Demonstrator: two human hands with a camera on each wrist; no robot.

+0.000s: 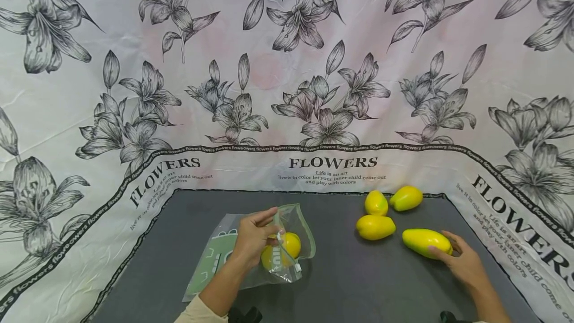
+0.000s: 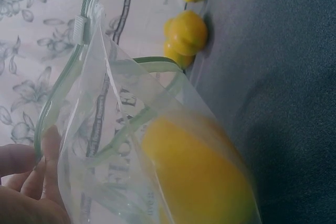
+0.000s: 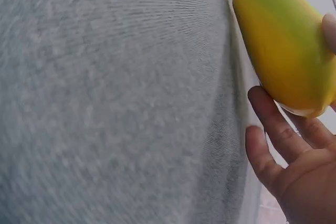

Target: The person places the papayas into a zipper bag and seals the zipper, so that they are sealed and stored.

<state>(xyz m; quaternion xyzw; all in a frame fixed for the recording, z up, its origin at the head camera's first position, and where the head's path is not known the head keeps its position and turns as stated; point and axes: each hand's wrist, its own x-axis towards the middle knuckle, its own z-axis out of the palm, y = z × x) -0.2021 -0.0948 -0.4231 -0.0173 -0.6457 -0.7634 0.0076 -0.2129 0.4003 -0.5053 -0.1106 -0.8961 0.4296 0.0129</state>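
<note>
My left hand pinches the rim of a clear zip bag with a green printed panel. Yellow fruit lies inside it, seen through the plastic. In the left wrist view, the bag's mouth gapes, with a white slider at one end of the green seal. Over at the right, my right hand holds the near end of a long yellow-green fruit, shaped like a papaya. The right wrist view shows its thumb on one side of this fruit and fingers on the other.
Three more yellow fruits stand close together behind the long one: a rounded fruit, an oval fruit and a greenish-tipped fruit. Dark grey cloth covers the table. A flower-printed sheet rises behind and at both sides.
</note>
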